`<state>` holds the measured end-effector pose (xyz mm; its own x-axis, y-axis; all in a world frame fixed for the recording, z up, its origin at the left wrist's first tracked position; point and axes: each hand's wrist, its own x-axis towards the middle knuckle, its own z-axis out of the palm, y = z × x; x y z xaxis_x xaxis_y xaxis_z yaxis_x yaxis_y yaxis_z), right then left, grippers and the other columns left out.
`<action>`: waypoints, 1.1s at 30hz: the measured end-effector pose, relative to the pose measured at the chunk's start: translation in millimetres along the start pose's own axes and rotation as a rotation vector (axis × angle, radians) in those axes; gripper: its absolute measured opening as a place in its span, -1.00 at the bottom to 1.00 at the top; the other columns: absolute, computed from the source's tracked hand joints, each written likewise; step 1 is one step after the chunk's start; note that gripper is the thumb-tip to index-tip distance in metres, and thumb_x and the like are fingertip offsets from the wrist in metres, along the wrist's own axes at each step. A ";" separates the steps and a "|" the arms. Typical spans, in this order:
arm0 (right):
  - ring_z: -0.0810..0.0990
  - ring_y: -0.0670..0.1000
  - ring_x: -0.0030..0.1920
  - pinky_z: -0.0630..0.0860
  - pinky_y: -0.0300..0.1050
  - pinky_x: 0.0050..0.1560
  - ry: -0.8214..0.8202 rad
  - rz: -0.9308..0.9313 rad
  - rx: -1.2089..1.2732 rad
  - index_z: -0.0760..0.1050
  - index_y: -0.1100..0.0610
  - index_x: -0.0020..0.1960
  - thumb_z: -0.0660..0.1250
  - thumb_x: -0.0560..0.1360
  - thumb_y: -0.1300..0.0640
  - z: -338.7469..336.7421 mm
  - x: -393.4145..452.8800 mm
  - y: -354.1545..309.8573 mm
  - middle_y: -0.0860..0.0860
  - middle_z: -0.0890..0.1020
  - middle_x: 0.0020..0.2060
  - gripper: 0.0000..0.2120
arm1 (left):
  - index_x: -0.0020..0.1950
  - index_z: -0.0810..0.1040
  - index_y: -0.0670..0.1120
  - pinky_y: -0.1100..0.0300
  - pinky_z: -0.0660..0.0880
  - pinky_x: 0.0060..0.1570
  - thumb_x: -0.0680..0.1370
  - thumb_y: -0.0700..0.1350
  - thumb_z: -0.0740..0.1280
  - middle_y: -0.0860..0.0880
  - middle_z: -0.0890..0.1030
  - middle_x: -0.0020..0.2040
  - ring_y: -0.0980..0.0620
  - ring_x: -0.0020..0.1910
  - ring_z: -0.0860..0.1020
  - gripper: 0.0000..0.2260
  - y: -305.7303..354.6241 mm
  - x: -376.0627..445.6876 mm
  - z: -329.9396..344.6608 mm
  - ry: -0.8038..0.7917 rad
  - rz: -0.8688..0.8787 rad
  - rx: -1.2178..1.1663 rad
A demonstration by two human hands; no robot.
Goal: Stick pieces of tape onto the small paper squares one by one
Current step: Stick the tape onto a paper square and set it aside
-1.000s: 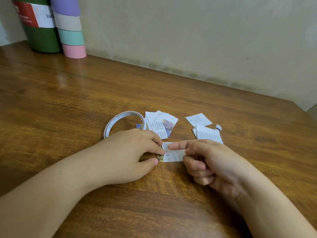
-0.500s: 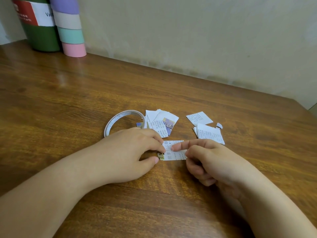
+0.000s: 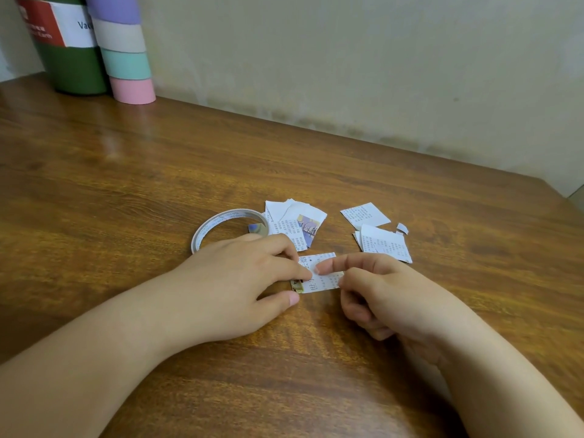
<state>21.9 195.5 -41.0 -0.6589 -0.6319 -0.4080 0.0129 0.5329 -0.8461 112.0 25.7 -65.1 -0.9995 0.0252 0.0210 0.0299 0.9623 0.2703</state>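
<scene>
A small printed paper square (image 3: 325, 281) lies flat on the wooden table (image 3: 158, 172). My left hand (image 3: 240, 279) holds its left end, index fingertip on top and thumb at the lower left corner. My right hand (image 3: 382, 292) presses its straight index finger onto the middle of the square, the other fingers curled under. Any tape on the square is too faint to make out. A roll of tape (image 3: 227, 227) lies just behind my left hand.
Two heaps of paper squares lie behind the hands, one in the middle (image 3: 297, 224) and one to the right (image 3: 379, 235). A green can (image 3: 68, 49) and a stack of pastel tape rolls (image 3: 124, 49) stand at the far left against the wall.
My right index fingertip has shifted slightly to the right on the square, and the right hand has settled lower. The left hand keeps its hold.
</scene>
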 end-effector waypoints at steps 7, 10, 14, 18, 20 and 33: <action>0.18 -0.05 -0.58 0.14 -0.24 -0.56 0.038 -0.019 -0.120 0.49 -0.02 0.06 0.06 0.54 0.23 -1.9 1.3 3.0 -0.06 0.37 -0.62 -0.72 | 0.31 0.37 0.32 0.19 0.38 0.17 0.42 0.30 -0.12 0.31 0.34 0.20 0.27 0.19 0.35 -0.47 2.9 0.6 -1.6 -0.007 0.004 0.025; 0.27 -0.07 -0.59 0.23 -0.18 -0.49 0.123 -0.023 -0.234 0.46 -0.09 0.03 0.11 0.54 0.16 -5.8 3.2 5.9 -0.10 0.42 -0.62 -0.78 | 0.29 0.41 0.31 0.16 0.40 0.17 0.42 0.30 -0.09 0.30 0.36 0.18 0.24 0.18 0.37 -0.49 2.4 0.9 -1.0 -0.005 0.005 0.004; 0.33 -0.09 -0.57 0.29 -0.20 -0.45 0.214 -0.099 -0.339 0.49 -0.13 0.01 0.15 0.53 0.12 -12.7 0.3 6.5 -0.13 0.46 -0.56 -0.79 | 0.28 0.40 0.32 0.18 0.41 0.15 0.38 0.31 -0.16 0.33 0.35 0.18 0.27 0.18 0.36 -0.42 0.6 0.9 -0.9 0.002 0.013 0.003; 0.27 -0.11 -0.61 0.23 -0.32 -0.56 0.222 -0.296 -0.437 0.51 -0.15 -0.03 0.15 0.52 0.21 -10.0 -8.4 2.4 -0.12 0.39 -0.59 -0.71 | 0.29 0.39 0.33 0.22 0.39 0.14 0.43 0.29 -0.09 0.34 0.34 0.19 0.30 0.18 0.33 -0.50 0.5 0.8 -2.6 -0.009 0.020 0.000; 0.30 -0.10 -0.59 0.25 -0.32 -0.53 0.212 -0.326 -0.524 0.51 -0.16 -0.02 0.15 0.51 0.21 -7.4 -8.8 3.8 -0.13 0.39 -0.61 -0.71 | 0.30 0.38 0.33 0.22 0.38 0.15 0.44 0.28 -0.07 0.34 0.33 0.20 0.30 0.18 0.33 -0.52 1.3 0.4 -3.8 -0.023 0.014 0.004; 0.22 -0.09 -0.61 0.17 -0.36 -0.56 0.126 -0.177 -0.561 0.56 -0.28 0.04 0.13 0.57 0.16 -15.8 -3.5 8.4 -0.13 0.31 -0.65 -0.62 | 0.30 0.35 0.40 0.25 0.33 0.24 0.43 0.28 -0.06 0.41 0.27 0.33 0.35 0.26 0.27 -0.53 -1.7 -3.7 -11.0 -0.092 0.023 -0.008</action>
<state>12.4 211.1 -41.3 -0.6996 -0.6848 -0.2041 -0.4814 0.6628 -0.5736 115.9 21.0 -55.1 -0.9955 0.0726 -0.0606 0.0530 0.9589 0.2788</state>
